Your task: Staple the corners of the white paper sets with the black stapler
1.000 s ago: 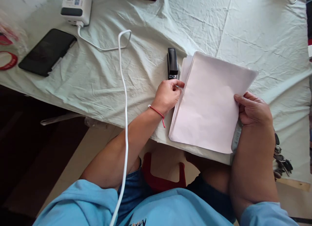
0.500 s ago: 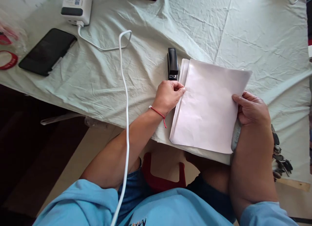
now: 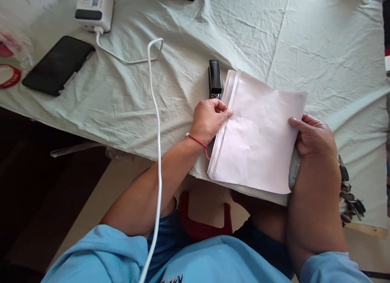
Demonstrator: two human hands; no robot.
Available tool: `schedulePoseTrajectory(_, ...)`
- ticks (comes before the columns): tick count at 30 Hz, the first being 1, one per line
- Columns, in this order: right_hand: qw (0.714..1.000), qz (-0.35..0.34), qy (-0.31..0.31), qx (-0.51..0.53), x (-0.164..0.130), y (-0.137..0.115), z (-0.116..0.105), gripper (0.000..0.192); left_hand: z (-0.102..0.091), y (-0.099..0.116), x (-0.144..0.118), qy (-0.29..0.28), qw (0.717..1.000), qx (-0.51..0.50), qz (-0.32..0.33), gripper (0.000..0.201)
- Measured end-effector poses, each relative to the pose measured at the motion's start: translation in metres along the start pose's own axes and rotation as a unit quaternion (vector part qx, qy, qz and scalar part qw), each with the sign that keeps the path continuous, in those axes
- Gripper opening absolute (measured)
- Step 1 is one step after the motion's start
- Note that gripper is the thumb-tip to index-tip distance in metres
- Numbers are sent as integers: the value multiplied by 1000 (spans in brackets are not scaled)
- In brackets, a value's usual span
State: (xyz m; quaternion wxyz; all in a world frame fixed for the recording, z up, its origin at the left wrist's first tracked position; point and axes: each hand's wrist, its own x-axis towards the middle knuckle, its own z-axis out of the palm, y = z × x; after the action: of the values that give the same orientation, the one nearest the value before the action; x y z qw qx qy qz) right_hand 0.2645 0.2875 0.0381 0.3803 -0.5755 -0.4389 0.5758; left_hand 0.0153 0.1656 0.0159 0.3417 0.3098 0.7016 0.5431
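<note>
I pinch the white, rectangular paper sheets point(image 3: 258, 144) with left hand point(image 3: 209, 119) and right hand point(image 3: 316, 136). A black, oblong stapler point(image 3: 215, 77) lies left of them.

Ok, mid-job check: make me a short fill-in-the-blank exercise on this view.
1. As pictured, the right hand holds the white rectangular paper stack at its ____ edge.
2. Just beyond the left hand lies a slim black ____.
3. The thin cord bracelet on the left wrist is mainly ____.
Missing words: right; stapler; red.
</note>
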Motion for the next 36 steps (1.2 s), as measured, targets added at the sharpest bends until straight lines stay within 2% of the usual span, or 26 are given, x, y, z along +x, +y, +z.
schedulePoseTrajectory(13, 999, 7, 26, -21, 0, -4, -1, 26, -1, 0, 0, 22, 998, 49, 35, 31)
schedulePoseTrajectory(20, 999, 25, 30, 2, -2, -8, 1, 20, 0, 1, 0, -6, 999, 50, -4, 21)
schedulePoseTrajectory(33, 999, 35, 28, 8, 0, -6, -2, 17, -1, 9, -3, -41, 998, 5, -43, 25)
schedulePoseTrajectory(36, 999, 36, 32, 7, -1, -8, -1, 17, 1, 6, -1, -38, 998, -23, -44, 19)
